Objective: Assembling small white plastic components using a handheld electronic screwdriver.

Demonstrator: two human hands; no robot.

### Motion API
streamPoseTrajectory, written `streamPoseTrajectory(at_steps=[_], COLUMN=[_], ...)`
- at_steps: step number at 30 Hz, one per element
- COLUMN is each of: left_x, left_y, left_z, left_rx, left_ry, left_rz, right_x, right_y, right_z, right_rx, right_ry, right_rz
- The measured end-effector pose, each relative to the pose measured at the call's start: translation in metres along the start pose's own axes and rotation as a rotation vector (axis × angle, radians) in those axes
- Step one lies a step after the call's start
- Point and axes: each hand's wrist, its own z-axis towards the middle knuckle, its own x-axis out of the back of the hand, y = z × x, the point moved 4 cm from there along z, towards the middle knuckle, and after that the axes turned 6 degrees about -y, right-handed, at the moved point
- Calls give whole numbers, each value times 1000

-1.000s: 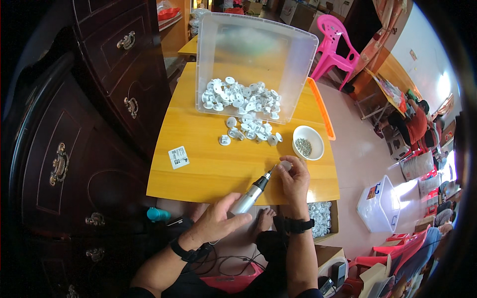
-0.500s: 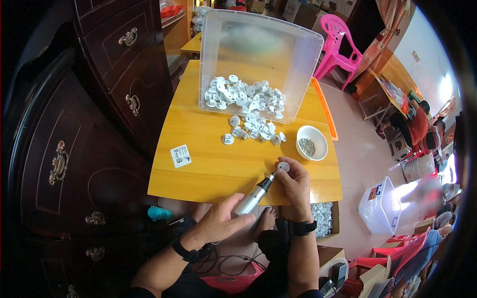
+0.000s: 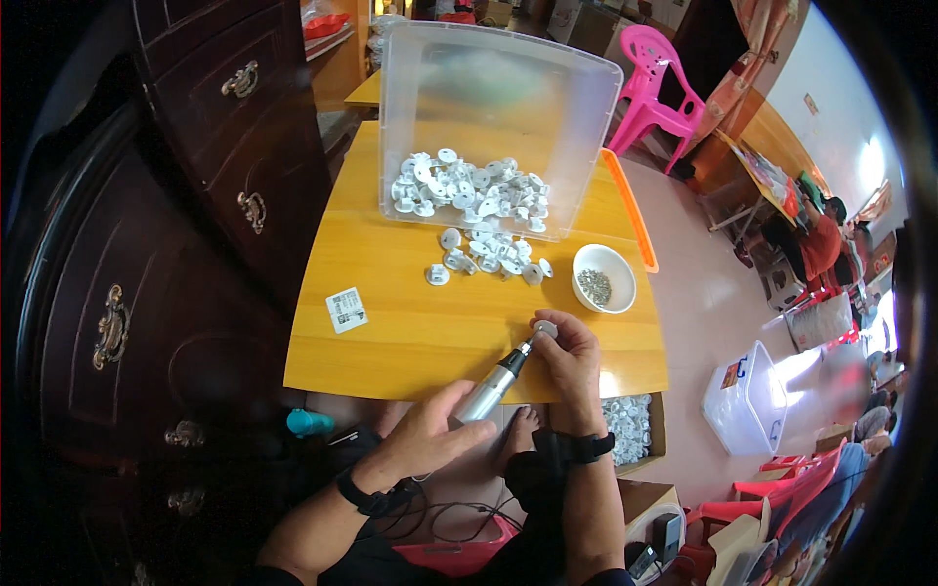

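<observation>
My left hand (image 3: pixel 430 435) is wrapped round a silver and black electric screwdriver (image 3: pixel 490 389), tilted up and to the right. Its tip meets a small round white plastic part (image 3: pixel 546 330), which my right hand (image 3: pixel 573 361) pinches between thumb and fingers above the table's near edge. Whether a screw sits at the tip is too small to tell. Right of centre stands a white bowl (image 3: pixel 625 285) with small metal screws (image 3: pixel 594 285). Several similar white plastic parts (image 3: pixel 493 252) lie loose on the yellow table (image 3: pixel 391 361).
A clear plastic bin (image 3: pixel 498 98) rests on its side at the back, its opening toward me, with many white parts. A white label card (image 3: pixel 346 310) lies at left. Below the right edge is a box of parts (image 3: pixel 630 430). Dark cabinets (image 3: pixel 195 322) flank the left; a pink chair (image 3: pixel 660 93) stands behind.
The whole view has shifted slightly, so the table and its things sit a little further left. Both hands keep the same hold, with the screwdriver tip still at the white part.
</observation>
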Motion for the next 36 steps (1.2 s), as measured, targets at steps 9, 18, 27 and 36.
streamPoseTrajectory(at_steps=[9, 18, 27, 36], left_x=[2, 3, 2, 1], left_y=[7, 8, -8, -4], left_z=[-5, -8, -4, -4], left_rx=[128, 161, 165, 147], left_ry=[36, 7, -14, -62], left_rz=[-201, -262, -294, -344], right_x=[-8, -11, -12, -12], right_y=[11, 15, 4, 4], right_z=[3, 4, -1, -1], right_rx=[89, 180, 133, 87], right_ry=[39, 48, 36, 26], right_rz=[-91, -198, -86, -79])
